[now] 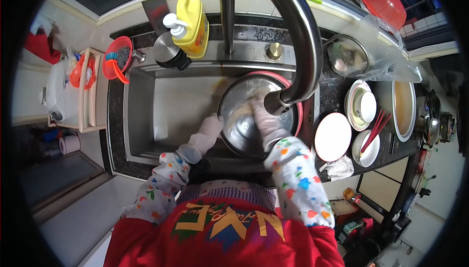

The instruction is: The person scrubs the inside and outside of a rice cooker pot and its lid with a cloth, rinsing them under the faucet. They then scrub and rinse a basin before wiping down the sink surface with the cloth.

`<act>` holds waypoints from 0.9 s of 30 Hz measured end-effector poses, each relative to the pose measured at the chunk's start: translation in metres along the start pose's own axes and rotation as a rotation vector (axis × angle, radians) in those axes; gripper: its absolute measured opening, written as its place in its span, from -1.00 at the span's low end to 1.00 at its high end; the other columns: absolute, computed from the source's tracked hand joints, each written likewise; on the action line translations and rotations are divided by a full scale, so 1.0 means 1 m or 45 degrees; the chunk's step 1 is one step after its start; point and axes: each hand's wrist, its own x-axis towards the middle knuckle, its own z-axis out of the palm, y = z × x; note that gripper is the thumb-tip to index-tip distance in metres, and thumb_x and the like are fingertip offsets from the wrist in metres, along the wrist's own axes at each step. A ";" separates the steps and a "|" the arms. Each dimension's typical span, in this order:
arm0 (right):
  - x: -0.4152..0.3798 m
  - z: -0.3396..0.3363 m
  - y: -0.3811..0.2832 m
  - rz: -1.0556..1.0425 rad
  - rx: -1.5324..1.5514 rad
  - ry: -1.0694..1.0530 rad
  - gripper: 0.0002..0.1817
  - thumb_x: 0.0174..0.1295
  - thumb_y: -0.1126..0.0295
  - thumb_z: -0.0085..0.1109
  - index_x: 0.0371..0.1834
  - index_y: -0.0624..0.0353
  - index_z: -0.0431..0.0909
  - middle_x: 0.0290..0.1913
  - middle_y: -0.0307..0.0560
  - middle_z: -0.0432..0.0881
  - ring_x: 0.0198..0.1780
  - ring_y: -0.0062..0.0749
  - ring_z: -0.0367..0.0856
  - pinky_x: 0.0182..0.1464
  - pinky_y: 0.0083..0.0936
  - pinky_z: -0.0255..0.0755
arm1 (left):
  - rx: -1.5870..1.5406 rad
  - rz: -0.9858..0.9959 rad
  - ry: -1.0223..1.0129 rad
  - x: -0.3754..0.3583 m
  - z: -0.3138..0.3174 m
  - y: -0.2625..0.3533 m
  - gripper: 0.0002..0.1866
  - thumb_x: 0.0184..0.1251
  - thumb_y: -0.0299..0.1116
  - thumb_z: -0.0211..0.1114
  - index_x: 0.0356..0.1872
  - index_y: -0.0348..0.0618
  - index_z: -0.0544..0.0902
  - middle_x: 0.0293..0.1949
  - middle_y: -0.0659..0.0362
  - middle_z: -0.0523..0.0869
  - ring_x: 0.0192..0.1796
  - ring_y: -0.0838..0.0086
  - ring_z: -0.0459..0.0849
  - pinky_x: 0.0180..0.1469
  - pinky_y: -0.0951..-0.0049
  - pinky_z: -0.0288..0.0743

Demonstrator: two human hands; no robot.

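Observation:
A round metal pan [237, 137] sits in the right part of the steel sink, with the pink rim of a basin [299, 120] showing behind it. My left hand [211, 126], in a pale glove, is closed on the pan's left edge. Inside the pan is my right hand [264, 115], also gloved, partly under the faucet head [276, 103]; its fingers are blurred, and whatever they hold cannot be made out. Patterned sleeve covers reach both wrists.
The faucet [308, 37] arches over the pan. Behind the sink stand a yellow pump bottle [195, 28] and a metal lid [168, 50]. A red bowl [118, 57] is at the left; a white plate [333, 137], bowls [370, 150] with red chopsticks and a cloth [339, 168] lie right.

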 end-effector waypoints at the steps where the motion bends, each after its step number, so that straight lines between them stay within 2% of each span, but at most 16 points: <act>1: -0.001 -0.019 0.014 0.032 0.142 0.117 -0.62 0.23 0.21 0.11 0.05 0.15 0.51 -0.06 0.12 0.62 0.01 -0.13 0.59 0.05 -0.29 0.42 | -0.011 0.015 0.092 0.002 0.001 -0.002 -0.58 0.38 -0.15 -0.09 -0.15 -0.36 0.54 -0.35 -0.24 0.67 -0.20 -0.11 0.66 -0.05 0.05 0.53; 2: -0.009 -0.029 0.037 0.085 -0.163 0.006 -0.66 0.21 0.16 0.10 -0.05 0.11 0.57 -0.10 0.10 0.63 -0.02 -0.13 0.60 0.04 -0.27 0.44 | -0.033 0.111 0.241 0.016 0.009 -0.016 -0.58 0.37 -0.15 -0.09 -0.13 -0.35 0.52 -0.26 -0.29 0.65 -0.09 -0.17 0.60 0.01 0.02 0.49; 4: -0.024 -0.049 0.082 0.108 -0.801 -0.247 -0.68 0.17 0.07 0.09 -0.25 0.03 0.68 -0.18 0.06 0.66 -0.09 -0.14 0.63 0.01 -0.24 0.47 | -0.182 0.071 0.404 0.025 0.008 -0.005 -0.59 0.37 -0.13 -0.08 -0.09 -0.31 0.51 -0.22 -0.32 0.62 -0.06 -0.20 0.57 0.03 -0.01 0.45; 6: -0.055 -0.048 0.059 0.027 -0.948 -0.500 -0.79 0.00 0.16 0.28 -0.36 -0.02 0.66 -0.34 -0.09 0.68 -0.19 -0.15 0.66 -0.07 -0.34 0.51 | -0.181 0.112 0.339 0.030 -0.001 0.012 -0.59 0.37 -0.11 -0.06 -0.06 -0.28 0.50 -0.19 -0.32 0.62 -0.04 -0.22 0.55 0.04 -0.01 0.43; 8: -0.063 -0.025 0.046 0.106 -0.617 -0.933 -0.73 -0.01 0.12 0.30 -0.25 -0.07 0.67 -0.34 -0.13 0.71 -0.18 -0.18 0.67 -0.02 -0.38 0.52 | -0.174 0.152 0.282 0.030 -0.007 0.024 -0.59 0.37 -0.10 -0.05 -0.03 -0.25 0.49 -0.17 -0.31 0.61 -0.03 -0.23 0.53 0.05 -0.02 0.42; 10: -0.068 -0.005 -0.003 0.068 -0.280 -1.070 -0.77 0.06 0.12 0.27 -0.27 -0.06 0.67 -0.31 -0.17 0.72 -0.22 -0.25 0.67 -0.04 -0.42 0.51 | -0.251 0.208 0.377 0.031 -0.008 0.032 -0.57 0.36 -0.11 0.00 -0.01 -0.30 0.50 -0.11 -0.29 0.61 0.01 -0.21 0.53 0.05 0.08 0.43; 12: -0.065 0.014 -0.057 0.118 0.035 -0.810 -0.77 0.11 0.16 0.26 -0.29 0.06 0.61 -0.36 -0.16 0.70 -0.32 -0.24 0.63 -0.11 -0.41 0.49 | -0.292 0.261 0.447 0.042 0.001 0.030 -0.61 0.37 -0.11 0.03 -0.08 -0.27 0.52 -0.20 -0.23 0.64 -0.08 -0.11 0.60 -0.03 0.14 0.45; 14: -0.050 0.063 -0.051 0.463 0.932 -0.700 -0.75 0.12 0.25 0.28 -0.25 0.14 0.53 -0.30 -0.04 0.65 -0.33 -0.14 0.56 -0.14 -0.38 0.46 | -0.464 0.335 0.342 0.050 0.002 0.031 -0.62 0.38 -0.07 0.03 -0.10 -0.22 0.49 -0.28 -0.25 0.63 -0.13 -0.22 0.55 -0.11 0.02 0.42; 15: -0.040 0.061 -0.065 0.464 0.936 -0.697 -0.75 0.12 0.25 0.28 -0.25 0.14 0.53 -0.30 -0.04 0.65 -0.33 -0.14 0.56 -0.14 -0.38 0.46 | -0.499 0.402 0.332 0.050 -0.001 0.033 -0.66 0.37 -0.11 0.06 -0.12 -0.20 0.49 -0.32 -0.22 0.63 -0.17 -0.22 0.55 -0.14 0.04 0.42; 17: -0.024 0.050 -0.082 0.388 0.600 -0.562 -0.51 0.04 0.35 0.31 0.06 0.20 0.43 -0.14 0.13 0.64 -0.09 0.01 0.60 -0.04 -0.31 0.46 | -0.529 0.411 0.324 0.050 -0.003 0.038 -0.68 0.37 -0.13 0.07 -0.12 -0.19 0.49 -0.30 -0.22 0.63 -0.15 -0.21 0.55 -0.13 0.04 0.43; 18: -0.028 0.049 -0.081 0.392 0.601 -0.558 -0.51 0.04 0.35 0.31 0.06 0.20 0.43 -0.14 0.13 0.64 -0.09 0.01 0.60 -0.04 -0.31 0.46 | -0.561 0.417 0.317 0.050 -0.004 0.040 -0.70 0.36 -0.15 0.08 -0.13 -0.19 0.49 -0.29 -0.23 0.64 -0.13 -0.21 0.56 -0.11 0.04 0.43; 20: -0.044 0.040 -0.074 -0.098 -0.144 -0.748 -0.49 0.02 0.34 0.31 0.08 0.20 0.42 -0.08 0.13 0.62 0.00 -0.04 0.59 0.01 -0.26 0.46 | -0.438 0.444 0.337 0.060 -0.011 0.048 -0.70 0.36 -0.16 0.08 -0.11 -0.19 0.50 -0.27 -0.23 0.64 -0.11 -0.20 0.57 -0.09 0.05 0.44; 21: -0.059 0.048 -0.040 -0.232 -0.318 -0.793 -0.62 0.00 0.28 0.35 -0.13 0.17 0.52 -0.16 0.11 0.61 -0.08 -0.08 0.61 -0.02 -0.30 0.46 | -0.316 0.464 0.361 0.066 -0.014 0.049 -0.70 0.35 -0.18 0.08 -0.10 -0.19 0.50 -0.25 -0.24 0.64 -0.09 -0.18 0.57 -0.07 0.05 0.45; 23: -0.065 0.010 -0.027 0.049 -0.550 -1.155 -0.55 -0.05 0.09 0.33 -0.14 0.10 0.57 -0.23 0.14 0.63 -0.09 0.00 0.61 -0.01 -0.22 0.45 | -0.300 0.544 0.301 0.070 -0.025 0.056 -0.70 0.35 -0.18 0.08 -0.08 -0.18 0.51 -0.22 -0.24 0.64 -0.07 -0.17 0.57 -0.05 0.05 0.45; 25: -0.059 -0.022 -0.003 -0.077 -0.623 -1.205 -0.58 -0.03 0.09 0.32 -0.14 0.07 0.61 -0.19 0.14 0.64 -0.08 0.01 0.61 -0.02 -0.19 0.44 | -0.277 0.644 0.233 0.066 -0.033 0.063 -0.68 0.34 -0.16 0.08 -0.05 -0.15 0.52 -0.20 -0.22 0.65 -0.03 -0.14 0.57 -0.01 0.06 0.45; 27: -0.055 -0.045 0.012 0.064 -0.595 -1.051 -0.55 -0.01 0.00 0.29 -0.18 0.10 0.63 -0.21 0.13 0.65 -0.07 0.00 0.60 -0.03 -0.18 0.44 | -0.291 0.571 0.179 0.054 -0.034 0.065 -0.68 0.35 -0.17 0.10 -0.05 -0.19 0.51 -0.20 -0.16 0.66 -0.05 -0.03 0.61 -0.01 0.17 0.45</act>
